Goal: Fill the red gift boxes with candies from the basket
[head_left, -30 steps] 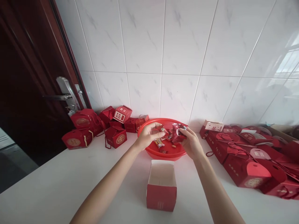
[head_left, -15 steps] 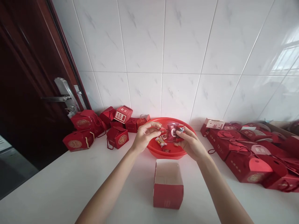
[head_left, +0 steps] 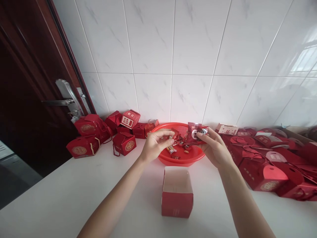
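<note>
My right hand [head_left: 215, 145] grips a red wrapped snack packet [head_left: 193, 133] with a white round label, along with a smaller red-and-black wrapped candy [head_left: 204, 131], between thumb and fingers above the basket's right side. Over the left side of the red plastic basket [head_left: 178, 161], my left hand [head_left: 156, 144] is closed in a pinch on a small wrapped candy [head_left: 170, 137], mostly covered by the fingers. Several wrapped sweets [head_left: 176, 157] lie inside the basket. In front of it, on the white table, an open-topped red box [head_left: 177, 205] stands upright, its pale inner walls showing.
Several closed red gift boxes [head_left: 124, 144] are grouped at the left by the tiled wall [head_left: 152, 96]. Many more red boxes [head_left: 264, 173] crowd the right side of the table [head_left: 123, 201]. A dark door [head_left: 27, 86] with a metal handle is at the left.
My right hand has moved right and slightly up with the packet and candy, away from my left hand. More sweets in the basket now show between them. The view has shifted slightly.
</note>
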The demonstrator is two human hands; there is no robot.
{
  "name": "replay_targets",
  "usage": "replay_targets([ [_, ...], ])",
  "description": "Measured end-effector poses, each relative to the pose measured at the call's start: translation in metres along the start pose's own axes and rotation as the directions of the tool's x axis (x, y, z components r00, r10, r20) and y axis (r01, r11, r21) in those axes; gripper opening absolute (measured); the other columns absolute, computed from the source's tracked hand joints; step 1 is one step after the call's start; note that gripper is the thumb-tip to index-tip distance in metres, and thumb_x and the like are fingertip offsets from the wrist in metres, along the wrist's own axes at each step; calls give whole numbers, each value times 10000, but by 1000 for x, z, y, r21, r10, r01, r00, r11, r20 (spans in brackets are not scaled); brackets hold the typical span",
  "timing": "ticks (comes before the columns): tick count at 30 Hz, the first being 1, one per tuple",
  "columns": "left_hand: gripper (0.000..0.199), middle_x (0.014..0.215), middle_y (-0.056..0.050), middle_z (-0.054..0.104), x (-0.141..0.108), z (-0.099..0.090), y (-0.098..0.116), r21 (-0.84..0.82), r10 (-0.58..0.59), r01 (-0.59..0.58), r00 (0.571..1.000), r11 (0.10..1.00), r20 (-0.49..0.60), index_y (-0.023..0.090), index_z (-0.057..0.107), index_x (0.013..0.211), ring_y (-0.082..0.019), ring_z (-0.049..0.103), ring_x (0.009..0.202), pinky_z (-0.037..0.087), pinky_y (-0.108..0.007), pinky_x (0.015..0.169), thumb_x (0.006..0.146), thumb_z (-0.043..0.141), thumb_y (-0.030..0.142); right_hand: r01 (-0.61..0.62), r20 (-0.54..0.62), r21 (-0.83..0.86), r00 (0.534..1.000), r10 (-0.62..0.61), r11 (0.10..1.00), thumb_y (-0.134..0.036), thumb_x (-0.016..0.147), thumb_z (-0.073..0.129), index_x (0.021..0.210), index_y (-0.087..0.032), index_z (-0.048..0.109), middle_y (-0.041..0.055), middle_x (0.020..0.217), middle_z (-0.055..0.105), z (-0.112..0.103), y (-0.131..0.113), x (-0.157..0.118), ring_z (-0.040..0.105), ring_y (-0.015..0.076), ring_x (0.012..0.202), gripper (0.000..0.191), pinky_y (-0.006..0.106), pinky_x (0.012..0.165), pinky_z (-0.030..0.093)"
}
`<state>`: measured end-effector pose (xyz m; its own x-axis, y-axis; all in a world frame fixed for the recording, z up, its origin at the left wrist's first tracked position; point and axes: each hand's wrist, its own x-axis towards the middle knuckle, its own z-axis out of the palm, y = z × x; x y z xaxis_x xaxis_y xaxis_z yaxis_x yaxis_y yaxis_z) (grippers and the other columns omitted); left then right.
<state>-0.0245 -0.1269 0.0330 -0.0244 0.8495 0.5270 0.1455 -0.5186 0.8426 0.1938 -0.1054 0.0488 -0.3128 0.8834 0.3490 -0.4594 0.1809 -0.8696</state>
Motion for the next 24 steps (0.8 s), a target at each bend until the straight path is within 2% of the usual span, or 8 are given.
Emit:
replay_targets([
  [4,254,1118,-92,764,-3,3,2,73,48,-53,997,996,66,185,785,1004,-272,711,1058,594,-410,931,778,762,297,-65,37,-40,997,66,997,-341,765,828,926,-244,746,15,889,716,3,5,-2,654,181,831,204,314,733,569],
  [7,360,1225,-89,732,-5,3,3,98,59,-71,991,993,116,208,727,1171,-277,678,1155,572,-430,989,818,725,276,-114,64,-109,991,121,987,-361,778,820,954,-248,739,22,913,721,5,9,-4,647,182,849,224,311,744,557],
  [10,462,1258,-95,708,-7,3,3,109,27,-41,991,993,131,220,646,1283,-271,654,1198,566,-415,999,827,712,245,-103,79,-156,990,116,982,-365,777,820,973,-238,742,37,953,728,7,12,-4,647,189,874,246,317,765,558],
  [15,430,1153,-82,709,-9,3,3,136,-30,14,993,991,111,210,640,1193,-247,679,1109,568,-398,979,778,751,208,-58,66,-189,995,71,980,-367,795,804,973,-229,741,37,935,727,10,15,-4,654,191,860,233,333,777,573],
  [18,424,1086,-74,715,-8,3,2,119,-61,49,993,992,102,206,654,1155,-238,696,1039,596,-374,903,750,775,215,-29,71,-224,996,46,974,-368,805,793,963,-226,735,32,909,722,12,16,-4,656,190,849,220,325,767,574],
  [22,359,1122,-98,742,-5,3,3,54,-110,105,990,993,89,187,712,1097,-257,723,984,623,-370,813,765,788,302,-17,63,-240,997,33,971,-388,817,779,981,-229,729,36,898,712,14,16,-6,659,198,841,234,323,726,580],
  [24,335,1060,-104,772,-4,3,5,14,-146,146,985,989,94,170,745,1049,-269,741,937,632,-382,784,769,797,345,-16,54,-222,998,28,975,-387,814,784,990,-235,726,36,912,713,15,16,-7,660,199,839,240,317,702,578],
])
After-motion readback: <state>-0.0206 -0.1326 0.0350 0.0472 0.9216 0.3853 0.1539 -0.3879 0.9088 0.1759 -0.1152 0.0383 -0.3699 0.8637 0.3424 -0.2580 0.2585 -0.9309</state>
